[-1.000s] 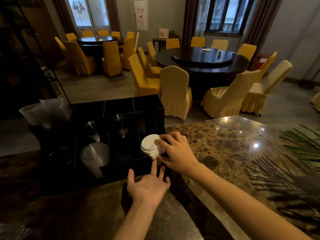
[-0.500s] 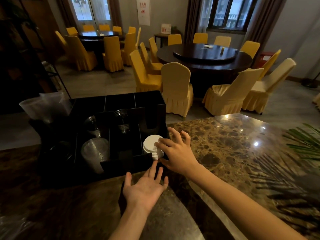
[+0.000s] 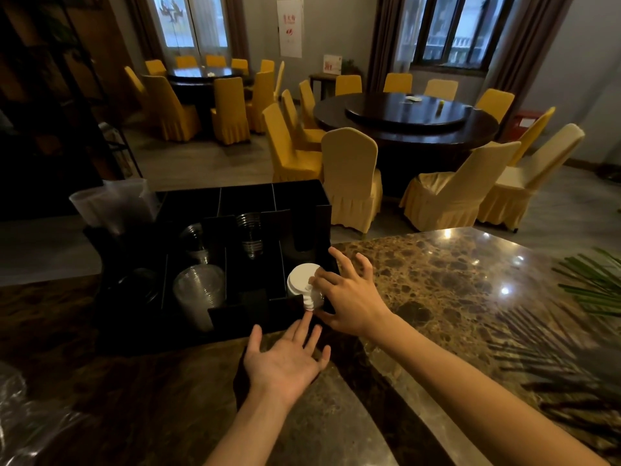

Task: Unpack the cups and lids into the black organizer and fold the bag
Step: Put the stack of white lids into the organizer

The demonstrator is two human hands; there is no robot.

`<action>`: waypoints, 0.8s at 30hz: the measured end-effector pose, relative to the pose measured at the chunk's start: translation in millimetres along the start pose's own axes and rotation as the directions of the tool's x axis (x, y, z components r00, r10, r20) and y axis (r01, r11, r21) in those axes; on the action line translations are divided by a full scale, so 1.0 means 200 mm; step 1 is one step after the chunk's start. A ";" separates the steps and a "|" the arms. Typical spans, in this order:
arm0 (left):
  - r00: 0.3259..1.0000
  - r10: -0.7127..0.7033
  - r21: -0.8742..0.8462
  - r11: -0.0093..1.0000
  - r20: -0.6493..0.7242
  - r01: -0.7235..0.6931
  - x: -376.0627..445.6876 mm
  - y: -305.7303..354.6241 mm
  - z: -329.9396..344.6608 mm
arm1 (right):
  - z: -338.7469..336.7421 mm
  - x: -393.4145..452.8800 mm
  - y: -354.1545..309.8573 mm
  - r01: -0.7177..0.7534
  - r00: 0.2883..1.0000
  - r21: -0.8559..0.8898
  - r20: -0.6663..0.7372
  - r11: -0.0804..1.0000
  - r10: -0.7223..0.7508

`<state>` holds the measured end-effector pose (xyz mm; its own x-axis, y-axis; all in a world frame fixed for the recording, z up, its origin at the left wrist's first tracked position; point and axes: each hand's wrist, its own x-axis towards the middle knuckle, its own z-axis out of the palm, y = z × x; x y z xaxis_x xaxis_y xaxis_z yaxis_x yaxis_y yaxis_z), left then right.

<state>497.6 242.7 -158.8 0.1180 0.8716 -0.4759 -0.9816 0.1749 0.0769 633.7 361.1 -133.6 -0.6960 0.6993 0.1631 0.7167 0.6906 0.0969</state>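
The black organizer (image 3: pixel 242 198) stands on the marble counter, left of centre. A stack of white lids (image 3: pixel 297 284) sits tilted in its front right compartment. My right hand (image 3: pixel 353 295) has index finger and thumb on that stack, with the other fingers spread above the organizer's right wall. Palm up and holding nothing, my left hand (image 3: pixel 285 361) lies just in front of the organizer, its fingertips reaching the lids' lower edge. Clear cups (image 3: pixel 198 292) fill a front compartment, and more clear cups (image 3: pixel 250 235) stand behind. A crumpled clear plastic bag (image 3: pixel 20 418) lies at the bottom left.
A frosted plastic stack (image 3: pixel 112 205) leans at the organizer's back left corner. Green plant leaves (image 3: pixel 591 290) reach over the counter from the right. The counter's far edge (image 3: pixel 420 235) drops to a dining room with yellow-covered chairs (image 3: pixel 351 176) and round tables.
My right hand's fingers have lifted and spread off the white lids, leaving only index finger and thumb on the stack. My left hand stays palm up below it. The view shifted slightly.
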 end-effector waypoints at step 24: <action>0.851 0.447 0.687 0.527 0.275 -0.499 -1.16 0.73 -0.12 | -0.33 0.06 -0.93 0.285 0.940 0.453 -0.306 0.844 -0.153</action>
<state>322.8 55.0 -57.7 -0.2971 0.9460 -0.1298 -0.4733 -0.0279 0.8804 494.8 229.7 -85.3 -0.7502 0.4949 0.4386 0.3864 0.8663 -0.3166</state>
